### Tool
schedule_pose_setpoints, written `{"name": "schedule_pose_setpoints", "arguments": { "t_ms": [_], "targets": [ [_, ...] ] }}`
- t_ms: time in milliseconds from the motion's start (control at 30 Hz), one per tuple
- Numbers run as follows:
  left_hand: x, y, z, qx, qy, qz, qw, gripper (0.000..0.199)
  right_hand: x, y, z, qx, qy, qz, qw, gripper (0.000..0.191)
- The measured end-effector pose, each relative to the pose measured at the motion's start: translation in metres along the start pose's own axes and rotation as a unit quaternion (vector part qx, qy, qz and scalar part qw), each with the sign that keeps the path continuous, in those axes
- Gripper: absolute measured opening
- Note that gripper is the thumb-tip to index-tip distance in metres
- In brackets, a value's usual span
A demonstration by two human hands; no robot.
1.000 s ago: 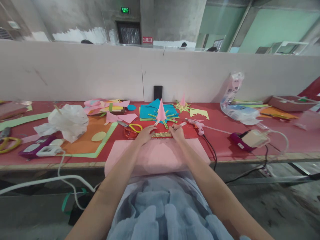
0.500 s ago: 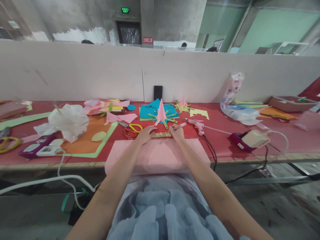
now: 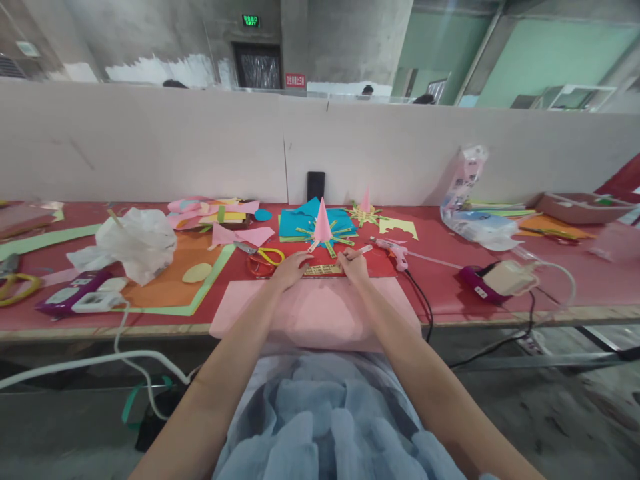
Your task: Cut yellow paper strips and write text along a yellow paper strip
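My right hand [image 3: 355, 265] is closed around a white pen [image 3: 367, 249], whose back end sticks out to the right. Its fingers are at the right end of a yellow paper strip [image 3: 323, 270] with small dark marks in rows. My left hand [image 3: 291, 270] lies at the strip's left end, fingers stretched out and thumb apart. Just beyond the hands stands a pink paper cone [image 3: 323, 223] with green and yellow strips spread around its base. Blue paper [image 3: 293, 223] lies behind and under it. The pen's tip is hidden by my fingers.
Yellow-handled scissors [image 3: 270, 256] lie left of my hands. A pink glue gun [image 3: 397, 253] with a black cord lies to the right. A second pink cone [image 3: 367, 201] stands farther back. Crumpled white plastic [image 3: 137, 243] and a purple power strip [image 3: 75, 293] are at left. A pink pad [image 3: 320, 310] covers the front edge.
Almost nothing differs. Both hands keep their places at the paper strip, and the pen stays in my right hand.
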State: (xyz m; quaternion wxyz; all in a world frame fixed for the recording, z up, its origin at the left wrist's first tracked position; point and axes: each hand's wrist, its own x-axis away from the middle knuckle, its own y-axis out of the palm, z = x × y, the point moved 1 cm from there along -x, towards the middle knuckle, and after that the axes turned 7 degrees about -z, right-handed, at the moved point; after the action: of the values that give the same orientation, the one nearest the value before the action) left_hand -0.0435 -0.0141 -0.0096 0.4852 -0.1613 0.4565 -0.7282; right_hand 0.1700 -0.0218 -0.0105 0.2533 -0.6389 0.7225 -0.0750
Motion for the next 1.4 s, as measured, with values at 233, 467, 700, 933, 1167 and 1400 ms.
{"name": "schedule_pose_setpoints", "arguments": {
  "t_ms": [233, 467, 700, 933, 1167, 1400],
  "targets": [
    [-0.0005, 0.0001, -0.001, 0.0, -0.007, 0.0, 1.0, 0.035, 0.0007, 0.0008, -0.0014, -0.021, 0.006, -0.012, 1.0, 0.026],
    [-0.0001, 0.0009, -0.0028, -0.002, 0.003, 0.001, 1.0, 0.035, -0.0007, -0.0013, 0.0009, -0.016, 0.021, 0.03, 0.999, 0.024],
    [-0.001, 0.0022, -0.0053, 0.001, 0.001, 0.001, 1.0, 0.035, 0.0007, -0.0021, -0.0017, 0.013, 0.017, 0.025, 0.999, 0.027],
    [0.0002, 0.0007, -0.0014, -0.003, -0.002, 0.001, 1.0, 0.035, -0.0013, 0.0001, 0.0027, 0.012, 0.014, 0.028, 0.999, 0.028],
    [-0.0004, 0.0005, -0.002, -0.005, -0.003, 0.001, 1.0, 0.036, -0.0029, -0.0001, 0.0047, 0.035, 0.012, 0.03, 0.999, 0.025],
    [-0.0005, 0.001, -0.0021, -0.005, 0.004, 0.0, 1.0, 0.036, -0.0015, -0.0018, 0.0002, 0.029, 0.022, 0.023, 0.999, 0.024]
  ]
}}
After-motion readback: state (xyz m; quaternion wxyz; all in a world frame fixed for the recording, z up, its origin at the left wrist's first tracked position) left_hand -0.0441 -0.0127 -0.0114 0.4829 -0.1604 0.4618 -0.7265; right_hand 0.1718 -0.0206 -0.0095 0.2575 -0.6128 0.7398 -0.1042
